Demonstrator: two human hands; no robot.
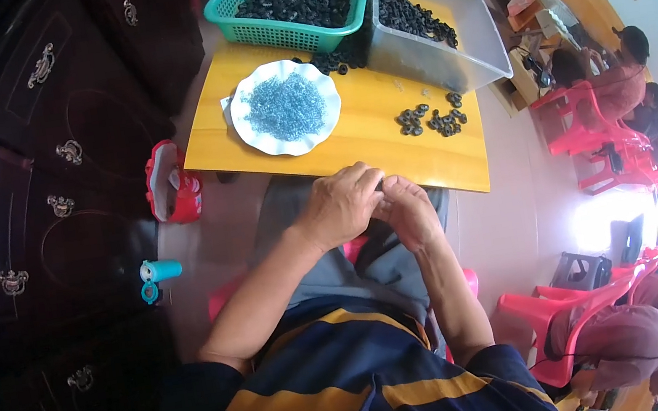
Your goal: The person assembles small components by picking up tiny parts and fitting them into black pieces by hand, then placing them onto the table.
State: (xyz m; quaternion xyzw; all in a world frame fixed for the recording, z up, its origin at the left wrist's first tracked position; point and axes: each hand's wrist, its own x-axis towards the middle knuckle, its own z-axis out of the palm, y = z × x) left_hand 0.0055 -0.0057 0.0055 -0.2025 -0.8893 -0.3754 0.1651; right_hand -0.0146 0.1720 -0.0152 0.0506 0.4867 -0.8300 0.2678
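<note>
Over the near edge of the yellow table (369, 131), my two hands meet at the fingertips. My left hand (344, 205) has its fingers bent and pressed together, and my right hand (409, 210) closes in from the other side. Between them shows a small black part (380, 185), mostly hidden by the fingers. A white scalloped plate (273, 145) with a heap of tiny shiny bluish pieces (285, 107) lies ahead to the left. Several small black ring-shaped parts (446, 122) rest in loose clusters on the table, ahead to the right.
At the table's far side stand a green basket (278, 36) and a clear plastic bin (436, 70), both holding many black parts. Left of me are dark cabinets (92, 215), a red bag-like container (190, 196) and a turquoise bottle (160, 270). People sit on pink chairs (575, 117) at right.
</note>
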